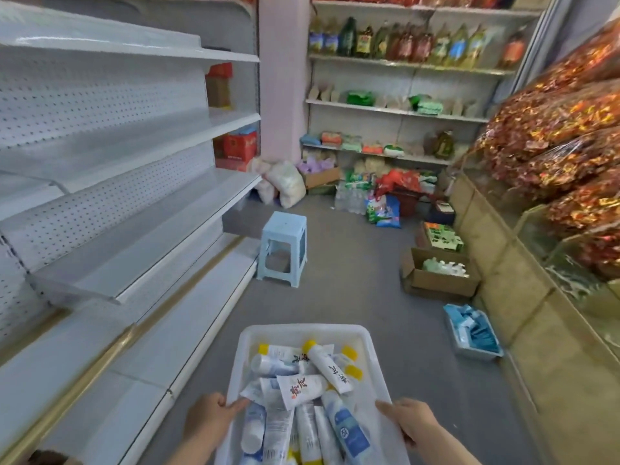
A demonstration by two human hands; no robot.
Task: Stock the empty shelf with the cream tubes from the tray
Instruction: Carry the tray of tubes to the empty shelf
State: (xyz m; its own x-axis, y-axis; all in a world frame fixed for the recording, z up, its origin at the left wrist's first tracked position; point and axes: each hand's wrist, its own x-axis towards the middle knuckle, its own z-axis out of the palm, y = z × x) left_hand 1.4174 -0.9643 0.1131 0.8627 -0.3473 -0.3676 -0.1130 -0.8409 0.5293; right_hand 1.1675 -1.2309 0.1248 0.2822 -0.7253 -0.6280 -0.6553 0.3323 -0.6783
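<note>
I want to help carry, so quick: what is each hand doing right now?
Left hand: grips the white tray by its left rim.
Right hand: grips the right rim of the same tray.

Narrow shop aisle on my feed, grey floor [352,270]. A pale blue plastic stool [283,248] stands in the middle of it. Behind it there's a pink pillar [281,78] and white wall shelves [396,111], with oil bottles [402,43] up high. An open cardboard box [439,280] sits on the floor at right, under racks of shiny red-orange bags [563,129]. The light's flat and even.
</note>
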